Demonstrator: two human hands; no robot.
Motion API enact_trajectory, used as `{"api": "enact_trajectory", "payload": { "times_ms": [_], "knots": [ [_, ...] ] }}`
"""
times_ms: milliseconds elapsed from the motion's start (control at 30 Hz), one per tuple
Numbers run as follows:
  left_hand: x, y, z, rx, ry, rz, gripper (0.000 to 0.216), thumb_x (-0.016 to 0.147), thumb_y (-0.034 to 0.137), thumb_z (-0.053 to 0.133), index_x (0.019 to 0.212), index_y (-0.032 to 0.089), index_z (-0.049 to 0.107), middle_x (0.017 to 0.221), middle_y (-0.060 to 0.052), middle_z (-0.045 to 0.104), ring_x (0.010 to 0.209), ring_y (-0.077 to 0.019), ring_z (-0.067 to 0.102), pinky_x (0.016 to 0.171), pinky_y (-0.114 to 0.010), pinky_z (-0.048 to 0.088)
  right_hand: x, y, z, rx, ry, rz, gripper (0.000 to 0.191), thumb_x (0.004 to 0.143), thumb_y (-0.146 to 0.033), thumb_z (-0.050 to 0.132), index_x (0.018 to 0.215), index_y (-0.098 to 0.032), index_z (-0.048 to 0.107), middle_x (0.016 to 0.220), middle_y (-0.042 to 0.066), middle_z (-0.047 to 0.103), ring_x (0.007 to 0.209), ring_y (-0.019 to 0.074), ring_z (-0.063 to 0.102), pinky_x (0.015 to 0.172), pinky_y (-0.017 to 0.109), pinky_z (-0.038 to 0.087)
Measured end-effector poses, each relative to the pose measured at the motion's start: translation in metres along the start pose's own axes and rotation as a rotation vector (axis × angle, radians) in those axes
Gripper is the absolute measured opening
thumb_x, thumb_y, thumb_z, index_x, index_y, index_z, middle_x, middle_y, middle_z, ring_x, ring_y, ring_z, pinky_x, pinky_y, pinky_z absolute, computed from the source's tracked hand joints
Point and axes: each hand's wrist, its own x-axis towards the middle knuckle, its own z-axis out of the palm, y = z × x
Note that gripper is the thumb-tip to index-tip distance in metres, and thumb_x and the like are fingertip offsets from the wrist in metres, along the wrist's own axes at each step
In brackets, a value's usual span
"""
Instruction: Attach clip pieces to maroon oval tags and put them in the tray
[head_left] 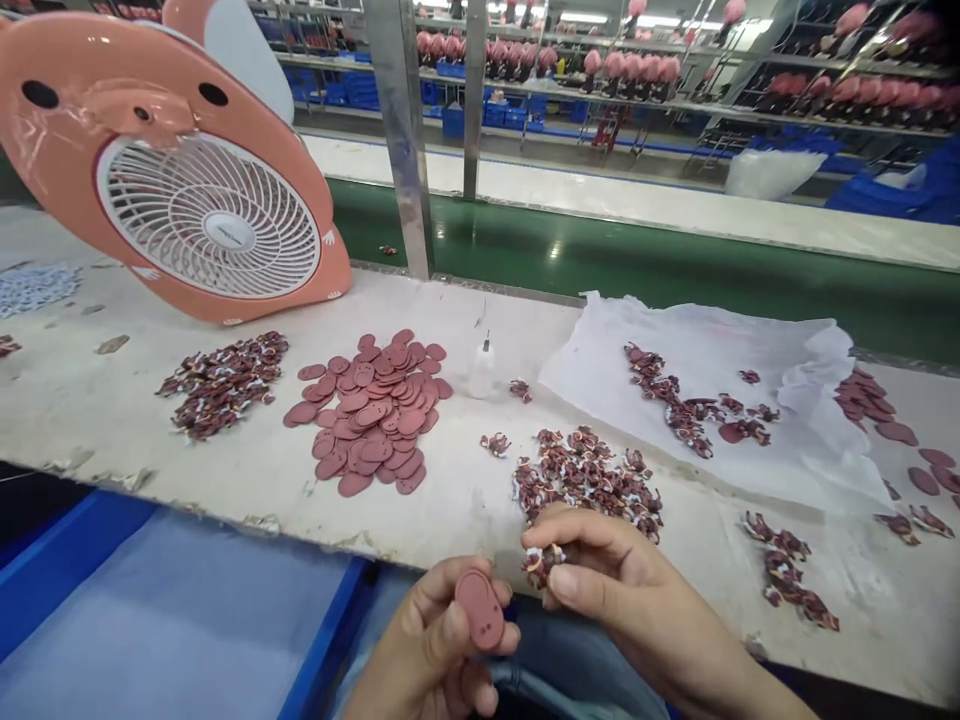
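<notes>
My left hand grips a reddish-brown oval base, its face with small holes turned toward me. Just to the right, my right hand pinches a small brown and white figurine between thumb and fingers. The two pieces are close but apart. Right behind my right hand lies a pile of similar figurines. A heap of loose oval bases covers the table further left. Between the heaps, toward the back, stands a small clear bottle with a thin dark tip.
An orange fan stands at the back left, beside another figurine pile. White sheeting with figurines lies at right. A metal post rises at the table's back edge, before a green conveyor. A blue bin sits below left.
</notes>
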Motion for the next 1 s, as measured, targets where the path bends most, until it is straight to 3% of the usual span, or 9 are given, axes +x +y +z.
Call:
{"api": "enact_trajectory", "payload": {
  "times_ms": [167,367,567,767,1000],
  "knots": [
    [-0.006,0.001,0.003,0.023,0.058,-0.006,0.033,0.059,0.036,0.086,0.085,0.020,0.074,0.078,-0.002,0.069,0.068,-0.0128,0.066,0.047,-0.015,0.048,-0.003,-0.005,0.007,-0.055,-0.039,0.028,0.015,0.081,-0.025,0.075,0.095,-0.028,0.072,0.084,-0.003,0.071,0.076,0.0062,0.065,0.072,0.014,0.051],
    [-0.004,-0.004,-0.004,0.041,-0.028,0.002,0.033,0.060,0.039,0.085,0.080,0.016,0.073,0.070,-0.001,0.062,0.068,-0.0120,0.061,0.050,-0.016,0.049,-0.008,-0.025,0.012,-0.322,-0.104,-0.021,0.016,0.086,-0.021,0.069,0.100,-0.028,0.070,0.092,-0.001,0.068,0.083,0.0098,0.066,0.074,0.017,0.053],
    [-0.003,-0.005,-0.007,0.068,-0.079,0.012,0.031,0.063,0.041,0.082,0.079,0.016,0.071,0.069,-0.001,0.061,0.066,-0.0107,0.057,0.050,-0.015,0.047,-0.007,-0.025,0.014,-0.201,-0.146,0.054,0.016,0.084,-0.017,0.070,0.096,-0.027,0.070,0.089,-0.003,0.071,0.081,0.0092,0.068,0.074,0.017,0.053],
    [-0.002,-0.008,-0.014,0.070,-0.128,-0.004,0.028,0.069,0.040,0.079,0.082,0.016,0.071,0.069,-0.001,0.062,0.065,-0.0096,0.057,0.052,-0.015,0.049,-0.004,-0.032,0.019,-0.539,-0.130,-0.071,0.016,0.081,-0.015,0.071,0.094,-0.025,0.072,0.086,-0.002,0.069,0.079,0.0106,0.064,0.072,0.019,0.051],
    [-0.003,-0.008,-0.014,0.058,-0.142,-0.011,0.028,0.070,0.040,0.078,0.080,0.015,0.071,0.069,-0.001,0.064,0.062,-0.0084,0.057,0.052,-0.015,0.049,-0.002,-0.034,0.023,-0.673,-0.152,-0.076,0.018,0.078,-0.009,0.071,0.090,-0.022,0.074,0.079,-0.002,0.070,0.069,0.0093,0.062,0.064,0.017,0.049]
  ]
}}
